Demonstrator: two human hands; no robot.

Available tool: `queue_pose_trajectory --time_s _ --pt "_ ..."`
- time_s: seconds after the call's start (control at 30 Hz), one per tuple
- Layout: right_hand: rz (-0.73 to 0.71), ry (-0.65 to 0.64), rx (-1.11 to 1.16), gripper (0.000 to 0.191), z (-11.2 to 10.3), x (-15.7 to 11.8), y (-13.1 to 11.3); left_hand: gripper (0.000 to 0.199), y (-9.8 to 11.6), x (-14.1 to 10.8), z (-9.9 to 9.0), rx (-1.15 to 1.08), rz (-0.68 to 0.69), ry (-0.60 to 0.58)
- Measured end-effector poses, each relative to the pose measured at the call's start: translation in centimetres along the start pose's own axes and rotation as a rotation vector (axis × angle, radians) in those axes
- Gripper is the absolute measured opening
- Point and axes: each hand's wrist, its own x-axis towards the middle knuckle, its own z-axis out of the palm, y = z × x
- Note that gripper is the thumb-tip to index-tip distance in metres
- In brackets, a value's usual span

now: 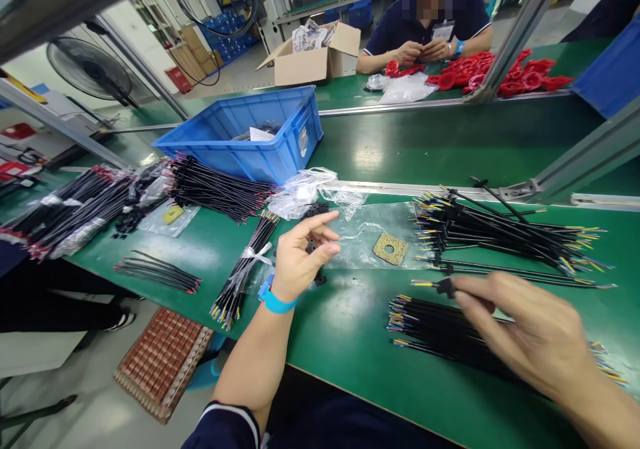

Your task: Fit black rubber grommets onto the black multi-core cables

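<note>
My right hand [530, 329] pinches a black cable near a small black fitting [444, 288]; thin coloured wire ends stick out to the left. Below that hand lies a pile of black cables [445, 326], partly covered by it. Behind, another heap of black cables [510, 236] has several of the same fittings on it. My left hand [305, 256] is raised with thumb and fingers apart and nothing visible between them. Small black fittings [320, 276] lie just behind its fingers, partly hidden. To its right, a yellowish square pad with a hole [390, 249] rests on a clear plastic bag [357, 226].
A blue bin [240, 149] stands at the back left, with bundled cables [215, 189] before it. A tied cable bundle [245, 269] lies left of my left arm. Metal posts [590, 149] rise from the bench. Across it, a co-worker [430, 29] handles something beside red parts [460, 72].
</note>
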Motion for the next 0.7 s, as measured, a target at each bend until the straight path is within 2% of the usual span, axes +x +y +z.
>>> queue_pose_trajectory --time_s 0.1,0.23,0.33,0.4,0.47,0.53,0.63,0.7 --pt "0.006 0.004 -0.229 0.018 0.2 -0.2 3.2 0.04 -0.1 0.5 -2.0 0.326 0.006 -0.092" --pt "0.015 -0.072 -0.372 0.033 0.9 -0.5 6.5 0.021 -0.1 1.1 -3.7 0.747 -0.114 -0.421" --pt "-0.046 -0.054 -0.298 0.029 0.9 -0.8 6.4 0.027 0.5 1.1 -3.6 0.847 -0.198 -0.732" --pt "-0.064 -0.145 -0.16 0.026 0.6 -1.2 5.6 0.035 1.1 0.9 -3.1 0.92 -0.236 -0.863" --pt "-0.057 -0.281 -0.049 0.032 0.5 -1.7 5.0 0.036 1.6 0.6 -2.4 1.029 -0.273 -0.904" --pt "-0.013 -0.394 -0.016 0.037 0.6 -2.4 4.9 0.028 1.8 0.4 -1.8 1.114 -0.308 -0.915" --pt "0.084 -0.542 0.017 0.034 1.0 -2.8 5.2 0.016 1.9 0.4 -1.5 1.152 -0.322 -0.915" --pt "0.145 -0.624 0.054 0.029 1.3 -2.7 5.3 0.016 1.8 0.5 -1.6 1.11 -0.281 -0.895"
